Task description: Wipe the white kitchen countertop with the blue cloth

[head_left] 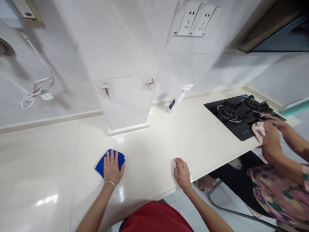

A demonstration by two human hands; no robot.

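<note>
My left hand (pixel 112 170) lies flat, fingers outstretched, on top of a folded blue cloth (pixel 99 167), pressing it against the pale countertop (pixel 149 151). A bracelet circles that wrist. Near the counter's front edge rests my right hand (pixel 182 174), its fingers curled in, with nothing visible in them. Farther back, beside the wall pillar, a white spray bottle (pixel 177 101) with a dark label stands upright, apart from both hands.
On the right, another person's hands (pixel 271 135) hold a pinkish cloth (pixel 258 130) at the black gas stove (pixel 236 112). A metal chair frame (pixel 217 201) is below. Wall sockets (pixel 195 19), hooks (pixel 105 87) and a looped white cable (pixel 31 95) are on the walls.
</note>
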